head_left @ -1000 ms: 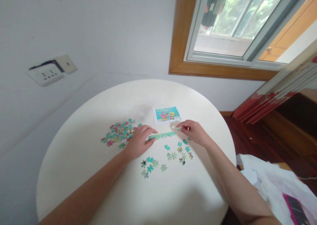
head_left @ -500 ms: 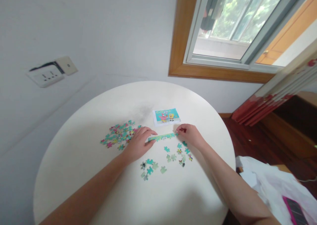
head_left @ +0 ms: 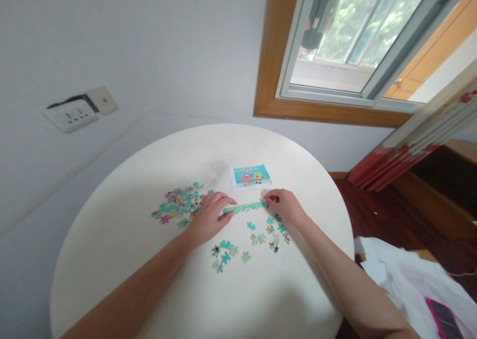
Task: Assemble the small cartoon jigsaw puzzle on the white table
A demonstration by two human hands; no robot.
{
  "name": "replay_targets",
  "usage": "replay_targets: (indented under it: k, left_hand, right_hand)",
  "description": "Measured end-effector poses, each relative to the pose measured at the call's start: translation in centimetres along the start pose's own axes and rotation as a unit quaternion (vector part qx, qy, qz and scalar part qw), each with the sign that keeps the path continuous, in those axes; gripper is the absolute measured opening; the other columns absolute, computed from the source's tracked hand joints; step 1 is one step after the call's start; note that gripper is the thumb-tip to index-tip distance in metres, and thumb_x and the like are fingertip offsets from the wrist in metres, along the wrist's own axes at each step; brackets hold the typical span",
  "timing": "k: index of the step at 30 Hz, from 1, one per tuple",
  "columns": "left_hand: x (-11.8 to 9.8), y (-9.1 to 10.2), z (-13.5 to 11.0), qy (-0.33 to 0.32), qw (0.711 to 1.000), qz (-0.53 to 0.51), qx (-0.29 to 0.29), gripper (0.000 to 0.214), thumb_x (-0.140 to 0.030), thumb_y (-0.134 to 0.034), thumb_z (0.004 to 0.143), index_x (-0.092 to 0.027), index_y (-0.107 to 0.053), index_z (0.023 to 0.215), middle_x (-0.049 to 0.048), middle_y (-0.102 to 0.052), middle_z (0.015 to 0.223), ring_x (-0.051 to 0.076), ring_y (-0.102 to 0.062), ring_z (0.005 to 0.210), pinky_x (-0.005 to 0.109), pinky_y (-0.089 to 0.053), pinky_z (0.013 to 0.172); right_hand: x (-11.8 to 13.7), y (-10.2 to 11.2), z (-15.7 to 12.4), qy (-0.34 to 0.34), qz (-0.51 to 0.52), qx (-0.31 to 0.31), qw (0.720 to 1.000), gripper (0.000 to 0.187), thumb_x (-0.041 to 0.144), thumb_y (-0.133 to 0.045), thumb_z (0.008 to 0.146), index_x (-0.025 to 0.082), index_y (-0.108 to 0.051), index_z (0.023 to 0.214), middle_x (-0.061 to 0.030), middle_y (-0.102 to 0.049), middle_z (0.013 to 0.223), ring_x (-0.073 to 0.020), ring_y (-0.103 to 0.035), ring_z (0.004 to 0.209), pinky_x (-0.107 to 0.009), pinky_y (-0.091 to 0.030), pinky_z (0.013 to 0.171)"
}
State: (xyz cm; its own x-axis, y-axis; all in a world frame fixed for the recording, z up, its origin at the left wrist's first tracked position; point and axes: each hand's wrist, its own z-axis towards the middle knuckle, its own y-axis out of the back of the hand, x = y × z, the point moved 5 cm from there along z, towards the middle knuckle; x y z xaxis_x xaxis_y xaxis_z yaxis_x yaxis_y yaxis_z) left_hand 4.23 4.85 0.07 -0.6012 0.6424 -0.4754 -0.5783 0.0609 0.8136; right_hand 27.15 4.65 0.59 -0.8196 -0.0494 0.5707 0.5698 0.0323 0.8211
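A narrow strip of joined jigsaw pieces (head_left: 245,208), turquoise and pale green, lies across the white round table. My left hand (head_left: 211,214) rests at its left end, thumb below and forefinger above, gripping it. At the right end, my right hand (head_left: 283,205) pinches a turquoise puzzle piece (head_left: 264,204) against the strip; its fingertips partly cover that piece. Just beyond the strip is a printed picture card (head_left: 252,176) with a pink and a yellow cartoon figure. Loose puzzle pieces (head_left: 225,257) lie on the near side, with more pieces (head_left: 276,238) below my right hand.
A large spread of loose puzzle pieces (head_left: 179,203) lies left of my left hand, which hides some. Behind the table (head_left: 112,239) are a wall with a socket (head_left: 72,114) and a wood-framed window (head_left: 335,104). White plastic (head_left: 410,274) and a pink-edged phone-like object (head_left: 443,319) are lower right.
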Motion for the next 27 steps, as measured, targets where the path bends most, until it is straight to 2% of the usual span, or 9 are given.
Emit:
replay_targets:
  k: [6,12,17,27]
  left_hand:
    - [0.0,0.1,-0.1,-0.008,1.0,-0.003,-0.007,0.019,-0.02,-0.055,0.086,-0.023,-0.061,0.103,0.0045,-0.059,0.104,0.022,-0.054,0.102,0.037,-0.039,0.093]
    - [0.1,-0.1,0.0,-0.009,1.0,-0.008,-0.004,0.019,-0.019,-0.055,0.086,-0.022,-0.061,0.104,0.0048,-0.058,0.104,0.022,-0.054,0.101,0.037,-0.04,0.092]
    - [0.1,-0.1,0.0,-0.005,1.0,-0.001,-0.003,0.019,-0.019,-0.055,0.086,-0.022,-0.061,0.104,0.0046,-0.058,0.104,0.022,-0.053,0.102,0.037,-0.038,0.094]
    - [0.2,-0.1,0.0,-0.006,1.0,0.002,0.003,0.018,-0.02,-0.055,0.086,-0.022,-0.061,0.103,0.0049,-0.058,0.103,0.022,-0.053,0.101,0.038,-0.038,0.092]
  right_hand:
    - [0.0,0.7,-0.1,0.016,-0.02,-0.006,1.0,0.026,0.023,-0.049,0.087,0.018,-0.073,0.079,-0.0018,-0.07,0.071,-0.0135,-0.057,0.063,-0.023,-0.036,0.06]
    - [-0.7,1.3,0.0,0.029,-0.023,0.017,0.999,0.022,0.016,-0.055,0.081,0.018,-0.075,0.091,-0.0047,-0.072,0.088,-0.0147,-0.06,0.073,-0.022,-0.042,0.068]
    - [-0.8,1.0,-0.2,0.059,-0.011,0.037,0.997,0.024,0.014,-0.062,0.075,0.018,-0.074,0.096,-0.0051,-0.068,0.089,-0.0136,-0.06,0.073,-0.023,-0.045,0.072]
    - [-0.1,0.5,-0.3,0.069,-0.021,0.042,0.997,0.024,0.013,-0.063,0.076,0.02,-0.074,0.097,-0.0043,-0.065,0.088,-0.0134,-0.058,0.076,-0.024,-0.044,0.077]
